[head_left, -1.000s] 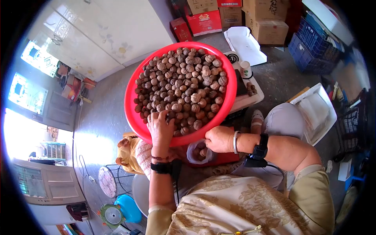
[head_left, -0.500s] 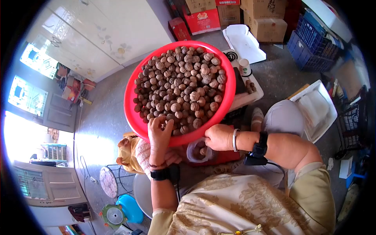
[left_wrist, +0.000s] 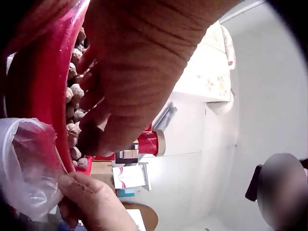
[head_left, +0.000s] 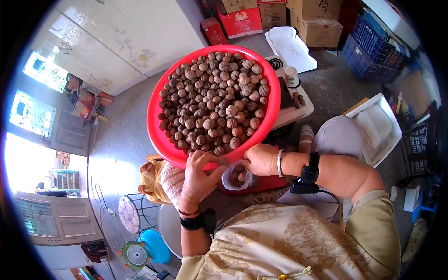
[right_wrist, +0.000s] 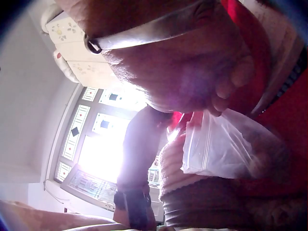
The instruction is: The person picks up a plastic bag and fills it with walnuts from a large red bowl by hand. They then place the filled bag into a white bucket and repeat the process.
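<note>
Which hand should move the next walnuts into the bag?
Left. The left hand sits at the basin rim, fingers curled beside the walnuts and close to the bag. The right hand pinches the bag's mouth, so it is probably busy.

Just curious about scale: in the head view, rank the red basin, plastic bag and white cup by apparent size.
1. basin
2. bag
3. cup, though it sits farther off, so bag versus cup is unsure.
</note>
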`<move>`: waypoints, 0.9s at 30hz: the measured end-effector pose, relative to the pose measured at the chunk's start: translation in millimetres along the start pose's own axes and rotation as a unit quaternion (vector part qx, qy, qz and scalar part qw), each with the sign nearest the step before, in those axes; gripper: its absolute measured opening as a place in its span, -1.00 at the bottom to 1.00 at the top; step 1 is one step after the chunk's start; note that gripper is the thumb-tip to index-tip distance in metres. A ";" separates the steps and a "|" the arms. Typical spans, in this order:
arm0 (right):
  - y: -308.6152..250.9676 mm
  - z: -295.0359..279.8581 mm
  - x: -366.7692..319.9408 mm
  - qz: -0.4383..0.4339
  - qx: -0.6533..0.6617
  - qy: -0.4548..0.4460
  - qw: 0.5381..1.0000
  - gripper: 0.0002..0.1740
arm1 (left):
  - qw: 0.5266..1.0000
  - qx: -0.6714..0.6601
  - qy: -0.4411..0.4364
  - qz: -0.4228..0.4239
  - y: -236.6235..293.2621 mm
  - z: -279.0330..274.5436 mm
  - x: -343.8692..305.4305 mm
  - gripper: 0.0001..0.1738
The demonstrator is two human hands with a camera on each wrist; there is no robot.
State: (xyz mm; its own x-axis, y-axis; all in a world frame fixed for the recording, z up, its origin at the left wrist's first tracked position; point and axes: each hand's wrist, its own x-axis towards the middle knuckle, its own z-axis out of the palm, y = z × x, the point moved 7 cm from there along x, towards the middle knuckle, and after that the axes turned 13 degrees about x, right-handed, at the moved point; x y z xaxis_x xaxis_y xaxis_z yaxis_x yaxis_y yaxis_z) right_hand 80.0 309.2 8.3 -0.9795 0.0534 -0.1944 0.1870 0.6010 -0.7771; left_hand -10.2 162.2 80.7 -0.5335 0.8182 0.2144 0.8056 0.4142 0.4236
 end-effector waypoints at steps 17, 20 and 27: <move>4.5 2.8 0.8 -0.020 0.023 0.030 0.999 -0.73 | 0.968 0.193 0.133 -0.084 -73.3 -4.0 28.1 -0.67; 4.0 3.2 1.4 -0.025 0.010 0.033 0.999 -0.72 | 0.965 0.227 0.090 -0.099 -86.9 5.9 36.7 -0.60; 5.3 5.1 1.3 -0.026 0.010 0.031 0.999 -0.72 | 0.954 0.253 0.108 -0.117 -97.7 9.2 39.7 -0.67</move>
State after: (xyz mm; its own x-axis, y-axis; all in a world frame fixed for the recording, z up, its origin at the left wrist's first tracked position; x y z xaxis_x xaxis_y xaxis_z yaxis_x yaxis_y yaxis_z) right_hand 80.1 308.4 0.9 -0.9906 0.0719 -0.1167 0.1366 0.5881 -0.7971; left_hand -107.7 157.8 39.8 -0.7101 0.6017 0.3657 0.6508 0.7591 0.0147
